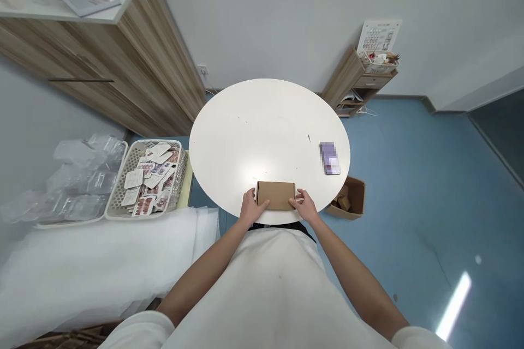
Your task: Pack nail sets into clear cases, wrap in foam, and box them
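Note:
A flat brown cardboard box [276, 195], its lid closed, lies near the front edge of the white oval table. My left hand [252, 207] grips its left end, thumb on top and fingers around the side. At the right end, my right hand [303, 204] holds the box the same way, its thumb resting on the lid's corner. The undersides of my fingers are hidden. Farther right on the table lies a blurred purple and white item [329, 158], apart from my hands.
White plastic basket [115, 188] at left holds several cards; clear plastic packs [88, 180] are beside it. An open carton [358, 196] with small brown boxes stands on the floor, right of the table [229, 120]. A wooden cabinet [155, 54] and small shelf [347, 73] stand behind.

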